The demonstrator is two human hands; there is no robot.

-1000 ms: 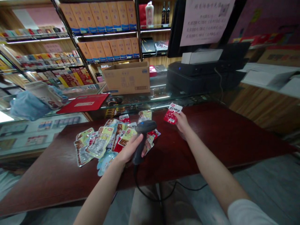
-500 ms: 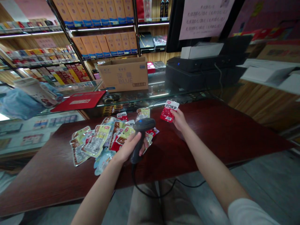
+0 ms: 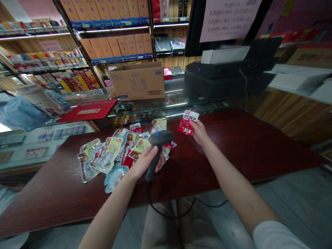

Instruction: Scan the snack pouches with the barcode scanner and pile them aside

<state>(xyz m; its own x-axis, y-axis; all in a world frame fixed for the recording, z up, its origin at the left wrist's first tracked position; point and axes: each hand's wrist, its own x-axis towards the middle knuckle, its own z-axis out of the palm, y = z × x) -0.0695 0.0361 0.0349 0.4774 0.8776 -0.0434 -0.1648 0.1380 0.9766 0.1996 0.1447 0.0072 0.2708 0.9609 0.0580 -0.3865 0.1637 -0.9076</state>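
Note:
My left hand point(image 3: 147, 160) is wrapped round the handle of a black barcode scanner point(image 3: 160, 137), whose head points right. A small blue light glows on its top, and a cable hangs from the handle's lower end. Between the thumb and fingers of my right hand point(image 3: 199, 132) is a red and white snack packet point(image 3: 187, 122), held up with its printed front and barcode facing me. Left of and behind the scanner lies a loose pile of snack packets point(image 3: 109, 155), some green and clear, some red, some light blue. The scanner and my left hand hide part of the pile.
Under the pile is a dark red wooden table point(image 3: 233, 145). Behind it, a glass counter carries a cardboard box point(image 3: 137, 83), a red folder point(image 3: 88, 111) and black counter equipment point(image 3: 207, 81). The scanner's black cable point(image 3: 166, 217) loops over my lap.
Almost nothing differs. Both hands keep their hold on the scanner and the packet, and the view has shifted very slightly.

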